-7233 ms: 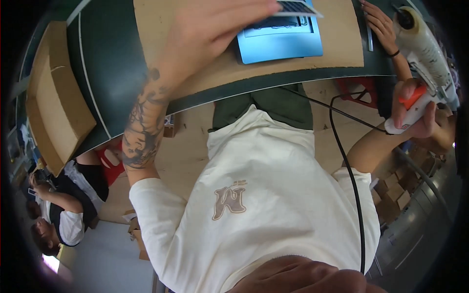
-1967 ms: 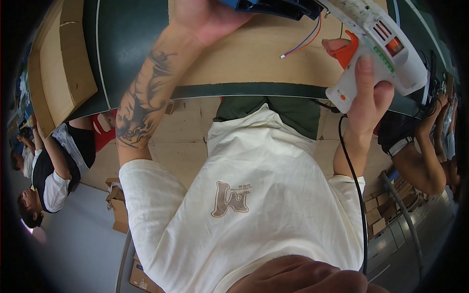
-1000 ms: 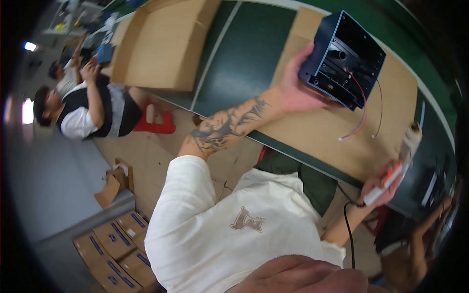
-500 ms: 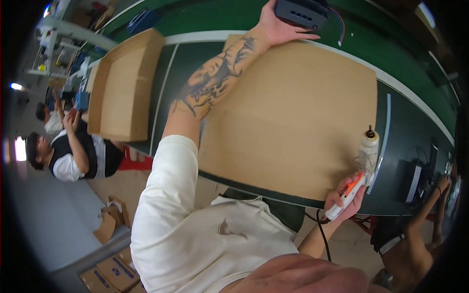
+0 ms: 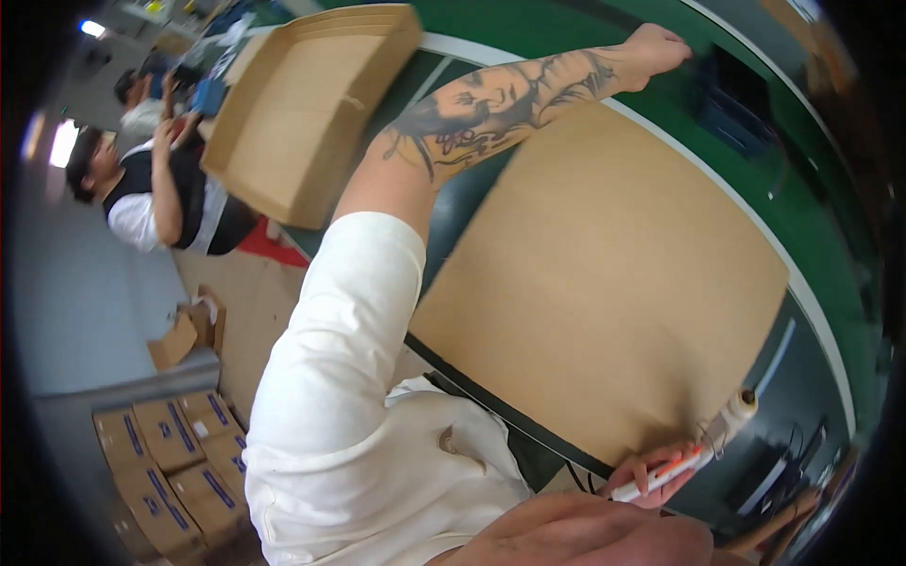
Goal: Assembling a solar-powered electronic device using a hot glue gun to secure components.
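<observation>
My left hand (image 5: 658, 52) is stretched out over the green belt at the far side, its fingers loosely curled together and nothing seen in them. Just to its right, a dark boxy device (image 5: 736, 99) rests on the belt, apart from the hand, with a thin wire trailing from it. At the near right edge of the bench, my right hand (image 5: 649, 474) is wrapped round a white electric screwdriver (image 5: 725, 426) with an orange lever. Its thick pale front end points away from me, up and to the right.
A brown cardboard sheet (image 5: 613, 274) covers much of the dark bench. An open cardboard tray (image 5: 283, 113) stands to the left. A light strip (image 5: 777, 358) lies on the bench at right. Stacked cartons (image 5: 170, 472) are at lower left; a seated person (image 5: 160, 193) works beyond.
My left hand has let go of the device, which now sits on the green belt, and its spread fingers have curled. The view has turned. My right hand still holds the electric screwdriver.
</observation>
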Tool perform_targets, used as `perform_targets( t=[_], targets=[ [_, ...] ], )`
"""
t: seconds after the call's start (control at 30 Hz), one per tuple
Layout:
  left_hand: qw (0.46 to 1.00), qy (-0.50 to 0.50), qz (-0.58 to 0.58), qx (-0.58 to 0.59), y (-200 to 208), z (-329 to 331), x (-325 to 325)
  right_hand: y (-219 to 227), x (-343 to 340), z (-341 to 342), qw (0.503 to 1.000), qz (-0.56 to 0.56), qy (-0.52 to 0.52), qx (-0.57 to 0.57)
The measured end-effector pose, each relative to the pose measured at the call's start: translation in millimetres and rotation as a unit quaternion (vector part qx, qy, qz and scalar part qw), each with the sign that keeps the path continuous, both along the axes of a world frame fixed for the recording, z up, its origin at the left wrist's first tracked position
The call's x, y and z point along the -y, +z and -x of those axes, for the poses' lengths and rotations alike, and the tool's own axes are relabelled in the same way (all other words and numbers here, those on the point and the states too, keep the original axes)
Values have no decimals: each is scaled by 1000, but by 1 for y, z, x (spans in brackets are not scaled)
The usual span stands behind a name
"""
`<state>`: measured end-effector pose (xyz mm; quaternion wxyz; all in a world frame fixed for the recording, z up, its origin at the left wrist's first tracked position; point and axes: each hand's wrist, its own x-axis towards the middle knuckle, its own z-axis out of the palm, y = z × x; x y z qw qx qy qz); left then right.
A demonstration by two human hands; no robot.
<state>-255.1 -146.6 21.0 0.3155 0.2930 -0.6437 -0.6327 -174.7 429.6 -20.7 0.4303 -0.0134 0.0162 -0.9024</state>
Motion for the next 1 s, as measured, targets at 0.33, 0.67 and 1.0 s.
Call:
perform_targets(
  t=[0.33, 0.67, 1.0],
  targets=[
    [699, 250, 477, 471, 71, -290, 245, 13, 9, -5, 998, -28, -1, 47],
    [657, 88, 399, 633, 63, -326, 340, -70, 15, 82, 933, 73, 249, -249],
    [722, 48, 278, 632, 64, -348, 352, -16, -28, -39, 960, -264, -88, -18]
  ],
)
